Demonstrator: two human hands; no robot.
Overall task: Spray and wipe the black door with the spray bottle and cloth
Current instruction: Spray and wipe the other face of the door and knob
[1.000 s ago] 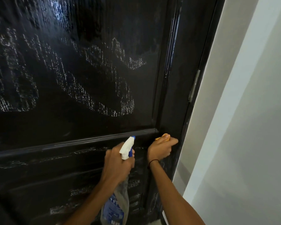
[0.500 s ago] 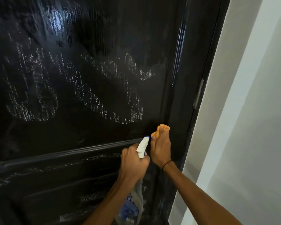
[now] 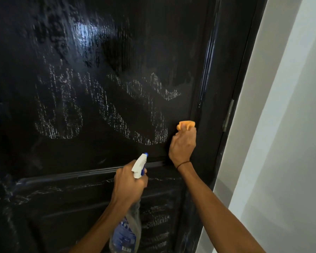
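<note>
Right hand (image 3: 182,143) clenched on the orange cloth (image 3: 185,124) at the black door (image 3: 98,88) panel's right edge, mid-frame, left hand (image 3: 129,187) gripping the spray bottle (image 3: 125,232) lower centre; risk: white streaks, probably residue, drying unwiped left of the cloth.

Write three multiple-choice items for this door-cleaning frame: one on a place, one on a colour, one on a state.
1. Where is the cloth pressed?
A. At the upper panel's lower right corner
B. On the white wall
C. On the lower panel

2. What colour is the cloth?
A. Green
B. Orange
C. White

3. What is the left hand doing?
A. Hanging idle
B. Pressing flat on the door
C. Gripping the spray bottle

Answers:
1 A: the right hand holds the cloth against the black door there.
2 B: it shows orange above the knuckles.
3 C: the left hand wraps the spray bottle at its neck.
</note>
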